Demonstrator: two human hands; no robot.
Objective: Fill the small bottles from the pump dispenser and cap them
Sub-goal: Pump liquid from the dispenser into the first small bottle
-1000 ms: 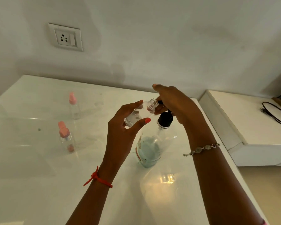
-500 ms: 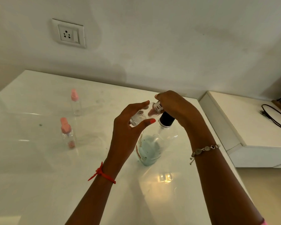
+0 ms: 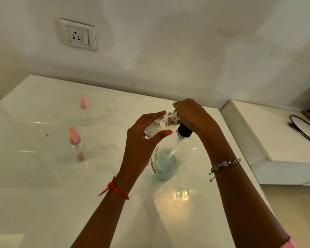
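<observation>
The bottle (image 3: pixel 159 124), clear and uncapped, is held in the air, tilted, between the fingers (image 3: pixel 155 115) and thumb of the left hand (image 3: pixel 141 142). The fingers curl over its upper side and the thumb presses from below, so the grip is closed around its body. Its open neck points right and slightly up, reaching the fingers (image 3: pixel 180 104) of the right hand (image 3: pixel 192 117).

Those right fingers are bent down over the pump head of the dispenser (image 3: pixel 168 158) and close on it. The head itself is hidden under the hand, so how the spout meets the bottle's neck cannot be seen. Just below the right fingers the dispenser's black collar shows. Under it the clear body stands on the counter (image 3: pixel 43 194), directly beneath both sets of fingers, with pale blue liquid in its lower part.

A red thread (image 3: pixel 115 188) circles the left wrist and a beaded bracelet (image 3: pixel 224 164) the right.

Well to the left of the left fingers, the near capped bottle (image 3: pixel 76 145) and the far capped bottle (image 3: pixel 84 111) stand upright on the counter, apart from each other, both with pink caps.

Beyond the fingers rises the wall (image 3: pixel 186 51), with a socket (image 3: pixel 78 34) up to the left. To the right of the right fingers is a lower white ledge (image 3: pixel 276 140) carrying a black cable (image 3: pixel 301 128).
</observation>
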